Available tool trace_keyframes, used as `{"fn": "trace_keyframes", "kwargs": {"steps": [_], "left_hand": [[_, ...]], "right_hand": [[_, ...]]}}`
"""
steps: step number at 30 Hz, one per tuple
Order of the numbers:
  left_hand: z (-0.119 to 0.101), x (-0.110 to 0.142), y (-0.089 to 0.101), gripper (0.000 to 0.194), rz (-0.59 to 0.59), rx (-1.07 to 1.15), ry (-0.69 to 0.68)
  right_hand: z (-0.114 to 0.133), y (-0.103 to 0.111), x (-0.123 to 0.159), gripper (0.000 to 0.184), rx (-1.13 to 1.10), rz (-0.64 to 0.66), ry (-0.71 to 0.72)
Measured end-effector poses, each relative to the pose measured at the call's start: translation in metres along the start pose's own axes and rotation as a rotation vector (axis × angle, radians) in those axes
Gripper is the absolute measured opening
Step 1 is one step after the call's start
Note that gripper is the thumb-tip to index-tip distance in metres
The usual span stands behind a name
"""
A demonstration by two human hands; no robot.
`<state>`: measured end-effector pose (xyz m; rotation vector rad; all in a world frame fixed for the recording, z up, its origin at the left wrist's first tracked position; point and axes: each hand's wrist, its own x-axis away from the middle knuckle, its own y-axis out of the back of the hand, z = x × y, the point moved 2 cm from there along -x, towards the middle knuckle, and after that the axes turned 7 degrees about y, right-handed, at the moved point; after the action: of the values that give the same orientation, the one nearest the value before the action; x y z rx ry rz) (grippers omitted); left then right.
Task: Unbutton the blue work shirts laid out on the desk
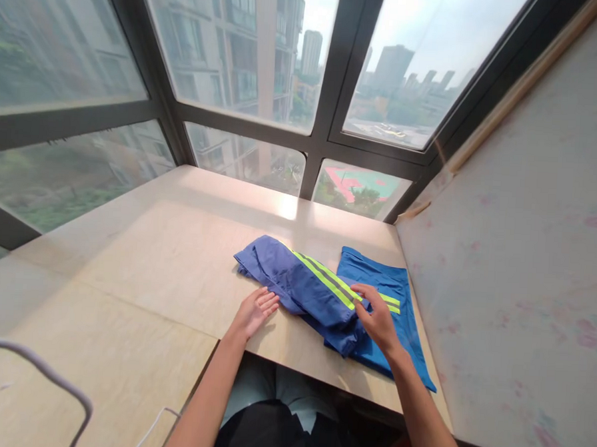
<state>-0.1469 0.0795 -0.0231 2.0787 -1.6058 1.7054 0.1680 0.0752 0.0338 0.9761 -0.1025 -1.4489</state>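
A folded dark blue work garment [295, 280] with yellow-green reflective stripes lies on the light wooden tabletop [166, 256]. It partly overlaps a brighter blue garment [399, 302] spread flat to its right. My left hand [256, 311] rests open on the table, fingertips at the dark garment's near edge. My right hand [378, 318] lies on the garments where they overlap, fingers extended over the striped cloth.
Large windows [267, 48] wrap the far side and left of the table. A pale speckled wall panel [522, 248] closes the right side. A white cable [45, 374] curves over the near left corner. The table's near edge has a cut-out where I sit.
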Motion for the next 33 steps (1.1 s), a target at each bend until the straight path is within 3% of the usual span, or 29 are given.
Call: {"fn": "trace_keyframes", "kwargs": {"steps": [4,8,9,11,14,17,19,21,22,24,26,28,31,33], "left_hand": [[0.009,-0.012,-0.012,0.003,0.000,0.104,0.099],[0.011,-0.013,-0.013,0.004,0.047,0.109,0.130],[0.011,-0.012,-0.012,0.006,0.062,0.111,0.136],[0.010,-0.009,-0.009,0.009,0.090,0.107,0.135],[0.009,-0.008,-0.002,0.011,0.082,0.057,0.114],[0.011,-0.010,0.004,0.005,0.007,0.018,0.104],[0.013,-0.012,0.005,0.002,-0.034,0.014,0.095],[0.015,-0.014,0.001,0.013,-0.044,-0.031,0.065],[0.017,-0.016,-0.002,0.020,-0.045,-0.063,0.043],[0.018,-0.018,-0.009,0.029,-0.046,-0.120,-0.007],[0.019,-0.020,-0.016,0.030,-0.061,-0.130,-0.051],[0.020,-0.019,-0.020,0.029,-0.073,-0.107,-0.100],[0.021,-0.008,-0.017,0.027,-0.069,-0.065,-0.194],[0.026,0.004,-0.010,0.030,-0.058,-0.055,-0.241]], "right_hand": [[0.026,-0.048,-0.022,0.040,0.017,0.303,0.107],[0.037,-0.104,-0.027,0.066,0.233,0.607,0.124],[0.038,-0.116,-0.027,0.066,0.305,0.659,0.110],[0.041,-0.132,-0.030,0.048,0.405,0.730,0.038],[0.045,-0.136,-0.042,0.018,0.430,0.772,-0.061],[0.050,-0.113,-0.069,0.019,0.314,0.809,-0.029],[0.055,-0.088,-0.094,0.020,-0.043,0.827,-0.048],[0.057,-0.059,-0.123,0.026,-0.408,0.744,-0.207],[0.055,-0.044,-0.140,0.030,-0.536,0.641,-0.296],[0.046,-0.016,-0.177,0.032,-0.647,0.318,-0.388],[0.029,0.012,-0.212,0.026,-0.686,-0.084,-0.416],[0.007,0.034,-0.239,0.019,-0.725,-0.389,-0.480],[-0.022,0.059,-0.255,0.018,-0.656,-0.597,-0.532],[-0.029,0.066,-0.245,0.024,-0.562,-0.588,-0.520]]}}
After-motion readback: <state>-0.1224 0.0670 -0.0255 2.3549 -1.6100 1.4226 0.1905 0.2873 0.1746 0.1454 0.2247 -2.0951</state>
